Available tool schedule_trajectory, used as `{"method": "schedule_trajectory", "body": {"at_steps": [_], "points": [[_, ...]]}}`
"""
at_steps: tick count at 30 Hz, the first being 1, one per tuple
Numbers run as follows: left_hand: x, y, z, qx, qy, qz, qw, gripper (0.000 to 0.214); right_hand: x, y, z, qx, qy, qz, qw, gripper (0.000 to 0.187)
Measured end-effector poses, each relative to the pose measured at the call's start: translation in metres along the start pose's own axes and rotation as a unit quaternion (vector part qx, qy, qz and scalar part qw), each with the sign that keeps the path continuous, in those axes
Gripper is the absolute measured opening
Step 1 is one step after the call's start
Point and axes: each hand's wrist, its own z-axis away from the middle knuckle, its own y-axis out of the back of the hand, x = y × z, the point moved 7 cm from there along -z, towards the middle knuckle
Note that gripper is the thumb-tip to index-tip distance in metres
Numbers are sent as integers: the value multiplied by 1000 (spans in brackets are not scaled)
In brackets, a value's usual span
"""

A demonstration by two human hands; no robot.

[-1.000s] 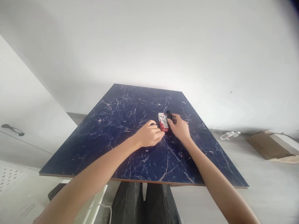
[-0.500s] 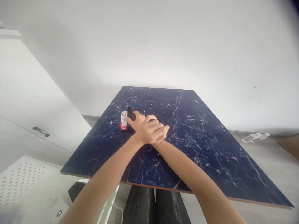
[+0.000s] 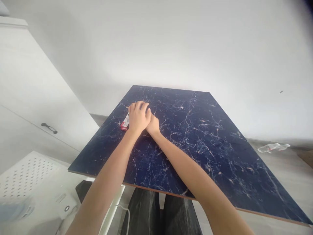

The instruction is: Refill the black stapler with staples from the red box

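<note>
A small white and red box lies on the left part of the dark blue marbled tabletop. My left hand reaches over it from the near side, fingers stretched forward and slightly spread, covering much of the box. Tight against it on the right is my right hand; its fingers are hidden behind the left hand, so its grip does not show. The black object seen beside the box earlier is now covered by the hands.
A white cabinet with a dark handle stands at the left. Below it is a white perforated panel. A clear plastic bottle lies on the floor at the right. A pale wall rises behind the table.
My left hand has moved from lying across my right wrist, forward and left onto the box, its fingers straightening. My right hand's fingers and the black object have become hidden. The view has shifted slightly.
</note>
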Motion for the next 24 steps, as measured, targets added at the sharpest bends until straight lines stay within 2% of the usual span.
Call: {"method": "schedule_trajectory", "body": {"at_steps": [1,3,6,8,11,16,22,24], "points": [[-10,0,0,-6,19,-29,999,33,8,7,4,45,-50,-26,997,44],[-23,-8,1,-62,15,-63,996,31,20,16,13,129,-131,-93,978,35],[-33,-25,6,-163,-40,-92,982,27,19,18,18,159,-141,-149,966,25],[-37,-31,8,-192,-65,-100,974,32,16,18,19,161,-132,-154,966,24],[-42,-35,6,-207,-74,-96,971,44,11,23,23,169,-103,-158,967,25],[-49,-37,4,-230,-68,-95,966,48,10,36,44,174,-71,-151,971,25],[-62,-35,3,-203,-48,-115,971,45,11,43,54,153,-71,-158,973,22],[-66,-30,1,-171,-28,-112,979,39,7,42,54,142,-57,-151,977,22]]}}
